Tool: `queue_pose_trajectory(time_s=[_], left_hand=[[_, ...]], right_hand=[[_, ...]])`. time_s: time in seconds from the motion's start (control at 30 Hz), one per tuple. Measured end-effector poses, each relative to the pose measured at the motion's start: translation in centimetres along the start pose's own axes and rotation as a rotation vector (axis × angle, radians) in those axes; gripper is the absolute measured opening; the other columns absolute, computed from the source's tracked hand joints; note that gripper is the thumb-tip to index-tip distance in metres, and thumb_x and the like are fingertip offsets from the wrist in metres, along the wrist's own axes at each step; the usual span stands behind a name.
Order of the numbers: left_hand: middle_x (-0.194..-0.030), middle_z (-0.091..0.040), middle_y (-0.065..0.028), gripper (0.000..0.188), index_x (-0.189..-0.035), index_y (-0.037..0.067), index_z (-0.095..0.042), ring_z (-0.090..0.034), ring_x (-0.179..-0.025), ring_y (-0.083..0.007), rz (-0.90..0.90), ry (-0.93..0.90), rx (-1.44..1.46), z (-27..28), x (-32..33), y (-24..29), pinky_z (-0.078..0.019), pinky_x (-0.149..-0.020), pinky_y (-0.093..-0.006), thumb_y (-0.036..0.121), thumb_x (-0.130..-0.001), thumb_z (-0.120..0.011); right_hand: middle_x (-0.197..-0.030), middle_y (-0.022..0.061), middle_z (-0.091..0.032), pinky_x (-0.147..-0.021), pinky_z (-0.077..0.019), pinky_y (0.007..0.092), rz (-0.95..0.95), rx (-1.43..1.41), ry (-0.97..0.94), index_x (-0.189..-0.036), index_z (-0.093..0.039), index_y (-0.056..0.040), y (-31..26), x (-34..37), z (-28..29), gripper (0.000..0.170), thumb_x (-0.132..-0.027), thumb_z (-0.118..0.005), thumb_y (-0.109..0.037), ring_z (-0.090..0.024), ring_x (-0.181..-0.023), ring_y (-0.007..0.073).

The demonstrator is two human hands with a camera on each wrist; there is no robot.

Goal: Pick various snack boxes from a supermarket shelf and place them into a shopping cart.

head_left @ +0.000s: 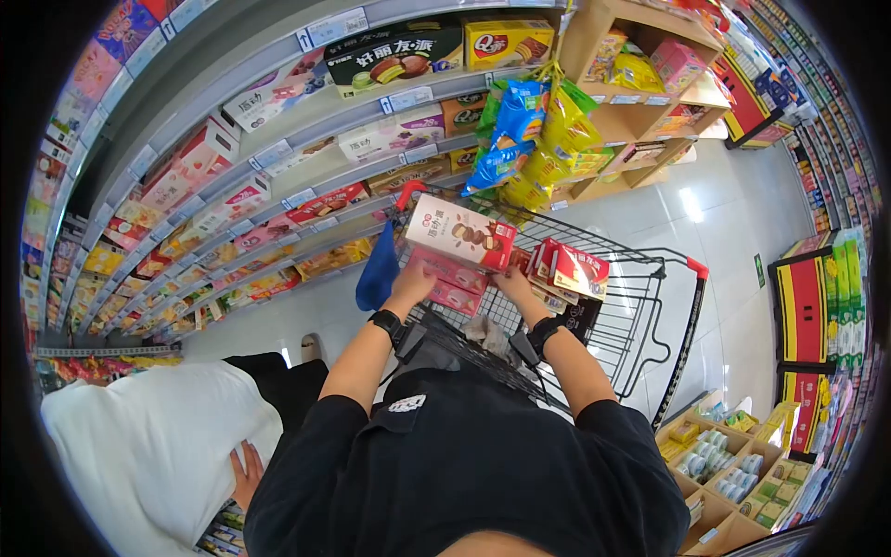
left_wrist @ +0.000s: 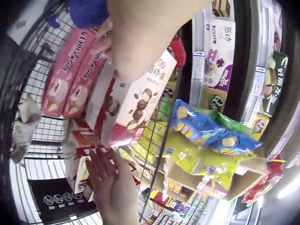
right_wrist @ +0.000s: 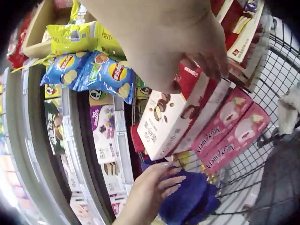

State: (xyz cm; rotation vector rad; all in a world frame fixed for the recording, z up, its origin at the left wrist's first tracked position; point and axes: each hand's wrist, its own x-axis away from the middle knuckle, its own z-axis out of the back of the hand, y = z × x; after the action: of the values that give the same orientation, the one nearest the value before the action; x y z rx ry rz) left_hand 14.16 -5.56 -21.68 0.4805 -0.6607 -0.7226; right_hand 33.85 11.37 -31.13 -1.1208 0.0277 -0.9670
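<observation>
A white and red box (head_left: 459,232) of chocolate pies lies tilted on top in the shopping cart. At its left end my left hand (head_left: 415,281) holds it, thumb against the box (left_wrist: 133,101) and fingers bent beside it. My right hand (head_left: 513,283) grips the red end; in the right wrist view, the right hand (right_wrist: 187,47) has its thumb on the printed face and fingers curled over the side of the box (right_wrist: 164,119). Two pink boxes (right_wrist: 234,129) lie side by side just beneath, nearer my body.
Red boxes (head_left: 580,271) and a black item (head_left: 582,318) fill the cart's right part. A blue cloth (head_left: 378,269) hangs at its left side. Shelves (head_left: 278,158) stand ahead and left, with hanging chip bags (head_left: 520,116). A person in white (head_left: 158,446) is close at left.
</observation>
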Motion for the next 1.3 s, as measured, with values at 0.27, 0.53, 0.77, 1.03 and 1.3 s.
queue_pose_trajectory(time_s=[0.27, 0.53, 0.77, 1.03, 1.3], left_hand=[[-0.116, -0.046, -0.0248, 0.061, -0.120, -0.001, -0.040, -0.042, -0.111, -0.0383, -0.129, 0.232, 0.081, 3.0, -8.8, -1.2, -0.0356, -0.094, -0.0404, 0.021, -0.067, -0.061], [-0.118, -0.047, -0.0250, 0.068, -0.123, -0.001, -0.033, -0.045, -0.111, -0.0372, -0.030, 0.118, 0.233, 1.0, -10.1, -0.7, -0.0360, -0.094, -0.0386, 0.016, -0.064, -0.062], [-0.107, -0.056, -0.0220, 0.066, -0.122, 0.000, -0.034, -0.053, -0.101, -0.0356, -0.051, 0.131, 0.325, 0.2, -10.3, -1.7, -0.0422, -0.086, -0.0388, 0.019, -0.065, -0.063], [-0.101, -0.060, -0.0206, 0.062, -0.119, -0.002, -0.039, -0.058, -0.095, -0.0333, 0.055, 0.089, 0.304, 2.0, -8.8, -0.6, -0.0442, -0.082, -0.0365, 0.029, -0.070, -0.061], [-0.098, -0.059, -0.0267, 0.075, -0.118, -0.009, -0.039, -0.057, -0.095, -0.0359, 0.159, -0.018, -0.085, 4.7, -5.6, 0.3, -0.0448, -0.082, -0.0379, 0.041, -0.066, -0.061]], right_hand=[[-0.097, 0.0205, -0.059, -0.062, -0.0513, 0.0362, -0.350, -0.505, 0.102, -0.119, -0.035, 0.0049, -1.5, -7.0, 0.1, 0.072, -0.071, -0.064, -0.039, -0.062, -0.087, 0.0276], [-0.112, 0.0126, -0.052, -0.067, -0.0513, 0.0399, -0.486, -0.899, 0.020, -0.125, -0.033, -0.0057, -4.8, -4.2, 1.6, 0.063, -0.078, -0.062, -0.038, -0.056, -0.098, 0.0277], [-0.116, 0.0067, -0.050, -0.080, -0.0444, 0.0451, -0.508, -0.826, -0.001, -0.118, -0.042, -0.0169, -1.8, -5.3, 0.2, 0.054, -0.077, -0.062, -0.045, -0.049, -0.106, 0.0251], [-0.116, 0.0054, -0.049, -0.078, -0.0447, 0.0399, -0.532, -0.738, 0.073, -0.119, -0.040, -0.0160, -3.2, -4.0, 0.2, 0.055, -0.078, -0.060, -0.046, -0.051, -0.097, 0.0232], [-0.104, 0.0076, -0.056, -0.071, -0.0473, 0.0307, -0.296, -0.677, 0.070, -0.114, -0.048, -0.0055, -0.9, 2.3, -2.0, 0.052, -0.079, -0.062, -0.041, -0.055, -0.090, 0.0170]])
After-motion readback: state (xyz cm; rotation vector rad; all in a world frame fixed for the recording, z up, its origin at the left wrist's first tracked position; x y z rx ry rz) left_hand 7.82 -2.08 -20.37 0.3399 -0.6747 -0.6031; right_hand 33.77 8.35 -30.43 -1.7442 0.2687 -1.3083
